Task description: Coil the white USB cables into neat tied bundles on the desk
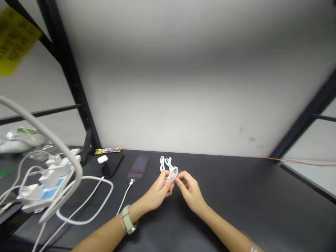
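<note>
While both hands meet above the matte black tabletop (249, 196), the thin white cable (168, 167) sits between them, just right of the dark flat phone (138, 168). The left hand (159, 192) and right hand (190, 191) pinch its near end with closed fingertips. It seems gathered into a short bundle; whether any fastening holds it is hidden. Its long axis runs away from the person, with the loops pointing toward the wall.
</note>
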The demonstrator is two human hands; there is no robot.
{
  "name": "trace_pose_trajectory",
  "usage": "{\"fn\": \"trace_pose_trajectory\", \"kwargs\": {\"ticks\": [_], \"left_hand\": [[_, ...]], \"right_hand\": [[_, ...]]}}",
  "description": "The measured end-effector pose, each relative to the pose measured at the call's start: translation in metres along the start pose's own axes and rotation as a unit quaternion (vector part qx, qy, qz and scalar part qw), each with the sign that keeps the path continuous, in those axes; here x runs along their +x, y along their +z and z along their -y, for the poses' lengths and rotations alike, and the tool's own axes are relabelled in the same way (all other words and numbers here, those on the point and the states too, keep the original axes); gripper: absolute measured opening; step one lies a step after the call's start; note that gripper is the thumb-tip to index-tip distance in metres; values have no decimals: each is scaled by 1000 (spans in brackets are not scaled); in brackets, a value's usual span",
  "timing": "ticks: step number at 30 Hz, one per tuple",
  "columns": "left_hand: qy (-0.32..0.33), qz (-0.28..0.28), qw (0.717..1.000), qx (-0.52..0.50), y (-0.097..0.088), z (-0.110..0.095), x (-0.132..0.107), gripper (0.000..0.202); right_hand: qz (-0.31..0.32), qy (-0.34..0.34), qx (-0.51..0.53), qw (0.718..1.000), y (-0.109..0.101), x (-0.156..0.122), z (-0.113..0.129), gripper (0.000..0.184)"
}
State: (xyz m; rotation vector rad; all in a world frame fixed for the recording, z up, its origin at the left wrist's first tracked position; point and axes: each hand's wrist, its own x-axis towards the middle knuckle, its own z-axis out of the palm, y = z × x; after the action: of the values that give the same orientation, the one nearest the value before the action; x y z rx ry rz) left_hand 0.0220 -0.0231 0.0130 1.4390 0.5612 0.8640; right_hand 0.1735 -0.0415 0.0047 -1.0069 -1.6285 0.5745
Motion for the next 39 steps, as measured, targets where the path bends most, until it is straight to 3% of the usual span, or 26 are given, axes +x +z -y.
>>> {"fn": "trace_pose_trajectory", "kwargs": {"ticks": [6, 12, 17, 20, 23, 26, 29, 33, 36, 39], "left_hand": [[9, -16, 999, 29, -2, 2, 0, 28], [-3, -8, 1000, 21, -3, 3, 1, 31], [10, -11, 1000, 20, -4, 3, 2, 29], [11, -16, 999, 33, -4, 3, 2, 28], [13, -25, 999, 40, -3, 4, 2, 29], [13, -30, 999, 28, -2, 6, 2, 31], [15, -26, 999, 22, -2, 8, 3, 32], [22, -22, 999, 26, -3, 7, 2, 32], [25, -19, 999, 27, -2, 7, 1, 34], [25, -15, 999, 24, -1, 7, 0, 34]], "right_hand": [[47, 128, 149, 979, 2, 1, -6, 25], [88, 130, 163, 974, 4, 1, -8, 28], [61, 137, 170, 974, 6, 2, -9, 29], [17, 101, 118, 988, 7, 0, -8, 25], [-27, 12, 23, 999, 7, -3, -4, 18], [-39, -63, -53, 996, 6, -5, 1, 14], [-43, -86, -67, 993, 6, -5, 0, 11], [-40, 17, 34, 998, 9, -4, -8, 16], [0, 104, 98, 990, 9, -4, -11, 23], [53, 79, 68, 993, 7, -4, -8, 24]]}}
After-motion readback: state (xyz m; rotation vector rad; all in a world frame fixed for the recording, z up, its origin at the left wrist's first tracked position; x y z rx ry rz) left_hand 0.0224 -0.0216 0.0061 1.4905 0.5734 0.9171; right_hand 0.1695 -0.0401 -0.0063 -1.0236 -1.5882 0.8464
